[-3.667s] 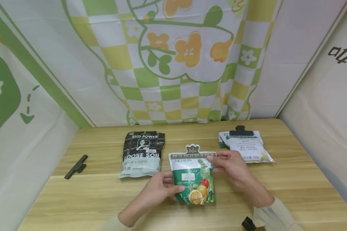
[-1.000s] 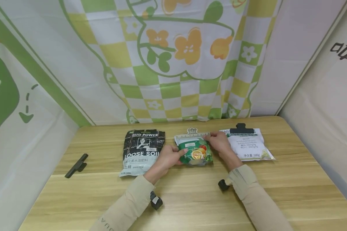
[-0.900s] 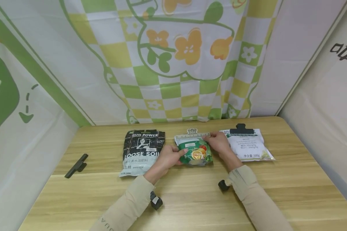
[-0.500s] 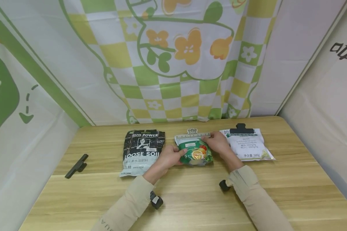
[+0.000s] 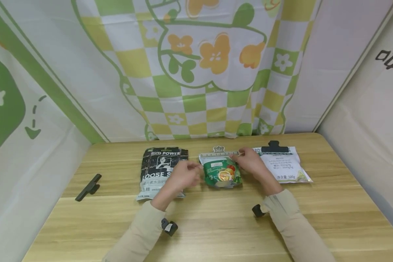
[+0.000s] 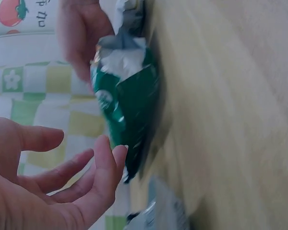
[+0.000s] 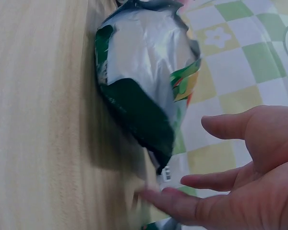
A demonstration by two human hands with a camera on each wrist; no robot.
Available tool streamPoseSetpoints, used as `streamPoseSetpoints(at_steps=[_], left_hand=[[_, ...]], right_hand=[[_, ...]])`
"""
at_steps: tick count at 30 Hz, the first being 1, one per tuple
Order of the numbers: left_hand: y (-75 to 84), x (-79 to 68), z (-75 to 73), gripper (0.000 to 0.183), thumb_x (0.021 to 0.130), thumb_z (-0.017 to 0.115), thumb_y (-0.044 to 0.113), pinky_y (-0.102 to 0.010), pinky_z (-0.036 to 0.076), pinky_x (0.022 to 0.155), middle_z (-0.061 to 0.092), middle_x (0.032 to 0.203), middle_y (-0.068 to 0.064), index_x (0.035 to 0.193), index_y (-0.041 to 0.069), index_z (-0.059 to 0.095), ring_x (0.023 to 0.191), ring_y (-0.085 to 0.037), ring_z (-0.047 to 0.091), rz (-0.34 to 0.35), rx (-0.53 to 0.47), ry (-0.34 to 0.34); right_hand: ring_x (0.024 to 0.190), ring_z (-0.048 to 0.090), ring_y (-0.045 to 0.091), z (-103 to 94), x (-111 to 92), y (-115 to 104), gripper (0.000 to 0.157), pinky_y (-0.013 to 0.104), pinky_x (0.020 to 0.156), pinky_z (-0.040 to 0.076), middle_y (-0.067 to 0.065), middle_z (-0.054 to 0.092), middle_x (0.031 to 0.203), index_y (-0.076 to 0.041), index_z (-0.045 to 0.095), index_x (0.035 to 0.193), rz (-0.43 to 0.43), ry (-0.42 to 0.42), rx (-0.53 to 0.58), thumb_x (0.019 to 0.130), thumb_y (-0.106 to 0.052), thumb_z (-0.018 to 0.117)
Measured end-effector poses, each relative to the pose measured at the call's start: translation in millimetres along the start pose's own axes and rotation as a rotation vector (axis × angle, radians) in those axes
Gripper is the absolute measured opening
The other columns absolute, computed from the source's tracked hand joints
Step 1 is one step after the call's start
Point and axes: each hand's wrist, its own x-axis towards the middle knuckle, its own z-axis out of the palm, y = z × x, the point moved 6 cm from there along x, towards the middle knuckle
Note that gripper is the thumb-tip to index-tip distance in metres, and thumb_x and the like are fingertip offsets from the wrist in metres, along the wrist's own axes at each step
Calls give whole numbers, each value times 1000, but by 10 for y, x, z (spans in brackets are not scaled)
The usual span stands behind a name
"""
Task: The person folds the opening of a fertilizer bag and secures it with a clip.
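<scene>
A green-and-white pouch (image 5: pixel 222 171) printed with fruit lies at the back middle of the table, its top edge held by a white crown-shaped bag clip (image 5: pixel 218 154). Just left of the pouch is my left hand (image 5: pixel 185 174); the left wrist view shows its fingers (image 6: pixel 102 167) loosely bent and empty, apart from the green pouch (image 6: pixel 129 96). My right hand (image 5: pixel 250 162) is at the pouch's upper right corner. In the right wrist view its thumb and fingers (image 7: pixel 216 179) are spread, with nothing gripped, beside the pouch (image 7: pixel 139 110).
A black-and-grey "Loose Soil" bag (image 5: pixel 165 156) lies to the left, partly behind my left hand. On the right, a white bag (image 5: pixel 281 167) bears a black clip (image 5: pixel 275 148). A loose black clip (image 5: pixel 88 187) rests at the table's left. A checked curtain (image 5: pixel 196 105) hangs behind.
The clipped pouch was carried to the back of the table and set between the two bags. Since half a second ago my left hand has let go and moved left; the right hand has loosened.
</scene>
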Motion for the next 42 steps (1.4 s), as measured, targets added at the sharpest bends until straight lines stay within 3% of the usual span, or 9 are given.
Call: streamPoseSetpoints(at_steps=[7, 10, 13, 17, 20, 23, 30, 36, 42], left_hand=[[100, -60, -303, 36, 109, 57, 19, -46, 67, 84, 68, 128, -27, 138, -2, 61, 107, -43, 74, 91, -21, 133], [110, -70, -466, 34, 109, 54, 20, -43, 67, 83, 70, 124, -25, 139, 2, 56, 106, -40, 74, 123, 9, 212], [96, -78, -621, 34, 109, 53, 21, -39, 66, 82, 70, 120, -23, 138, 4, 53, 103, -37, 75, 134, 56, 289], [62, -100, -801, 33, 108, 56, 24, -31, 62, 82, 70, 124, -19, 133, 4, 62, 106, -34, 73, 147, 155, 356], [24, -115, -915, 34, 108, 57, 25, -27, 57, 80, 71, 130, -18, 133, 5, 68, 110, -32, 71, 153, 208, 379], [-19, -129, -1019, 37, 109, 57, 26, -30, 57, 84, 71, 133, -18, 137, 5, 67, 115, -32, 70, 141, 221, 388], [-118, -147, -1219, 44, 110, 54, 27, -50, 55, 108, 65, 143, -21, 146, 1, 58, 130, -37, 63, 99, 205, 394], [-230, -125, -1365, 44, 109, 54, 26, -51, 55, 109, 63, 146, -23, 144, -1, 58, 132, -39, 62, 69, 205, 424], [-357, -120, -1450, 46, 110, 52, 27, -51, 56, 108, 60, 148, -23, 146, -1, 56, 135, -40, 60, 16, 197, 444]], right_hand=[[149, 41, 50, -18, -165, -222, 68, 62, 124, 37, 32, 45, 159, 9, 42, 154, -87, -13, -116, 107, -37, 58], [146, 47, 48, -5, -248, -379, 66, 61, 121, 40, 30, 51, 155, 8, 46, 151, -154, -8, -151, 106, -38, 59], [132, 61, 44, 33, -330, -519, 64, 59, 116, 47, 28, 57, 151, 6, 48, 151, -200, -22, -131, 105, -37, 62], [131, 62, 42, 99, -407, -695, 59, 57, 115, 48, 25, 60, 149, 4, 52, 149, -272, -33, -105, 105, -33, 64], [141, 55, 42, 163, -436, -792, 56, 57, 117, 47, 22, 60, 150, 3, 57, 146, -320, -34, -111, 104, -33, 65], [140, 57, 40, 249, -451, -847, 54, 54, 115, 50, 21, 61, 150, 2, 58, 145, -331, -59, -86, 105, -34, 64], [129, 67, 37, 454, -456, -932, 50, 49, 104, 58, 20, 63, 145, 1, 58, 144, -311, -126, 30, 106, -31, 63], [121, 70, 31, 618, -436, -986, 48, 47, 100, 60, 14, 66, 142, -3, 61, 142, -278, -127, 44, 105, -34, 64], [106, 75, 31, 817, -384, -966, 54, 43, 92, 62, 17, 63, 141, 0, 56, 145, -236, -198, 132, 105, -34, 65]])
